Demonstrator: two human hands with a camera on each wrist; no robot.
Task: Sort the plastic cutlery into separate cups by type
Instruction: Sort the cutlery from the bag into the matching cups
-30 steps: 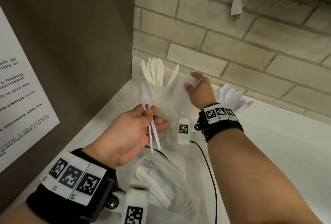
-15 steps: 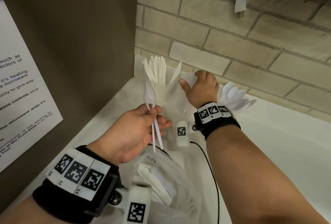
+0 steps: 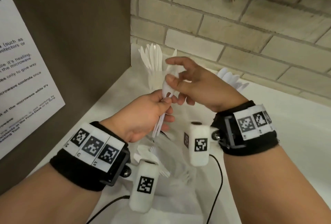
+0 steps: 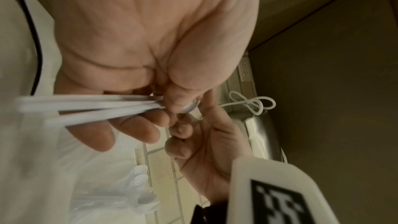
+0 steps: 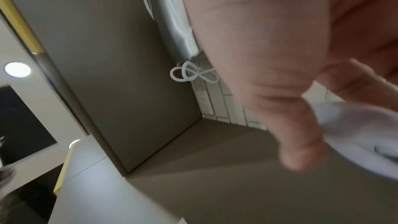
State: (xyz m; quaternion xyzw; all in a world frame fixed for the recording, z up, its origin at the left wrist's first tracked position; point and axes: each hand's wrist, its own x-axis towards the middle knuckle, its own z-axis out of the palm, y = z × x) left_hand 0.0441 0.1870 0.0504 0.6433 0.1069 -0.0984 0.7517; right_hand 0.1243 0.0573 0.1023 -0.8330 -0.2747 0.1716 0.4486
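My left hand [image 3: 164, 102] grips a small bunch of white plastic spoons [image 3: 165, 91], whose handles [image 3: 157, 127] stick out below the fist. From the right, my right hand [image 3: 176, 78] pinches the top of one spoon between thumb and fingers, index finger raised. The left wrist view shows the spoon handles [image 4: 96, 106] blurred under my left thumb, with the right hand [image 4: 189, 125] close against it. Behind the hands stands a cup of knives [image 3: 152, 59]. A cup of spoons [image 3: 231, 78] stands at the back right, partly hidden by my right hand.
A clear bag of mixed cutlery [image 3: 161, 155] lies on the white counter [image 3: 286, 134] under my wrists. A brown side panel [image 3: 80, 44] with a paper notice [image 3: 21, 80] closes the left. A brick wall [image 3: 232, 36] closes the back. A black cable [image 3: 218, 179] crosses the counter.
My right hand has come back from the cups by the wall to the left hand and now pinches a spoon there. The left hand has kept its spoons and lowered slightly.
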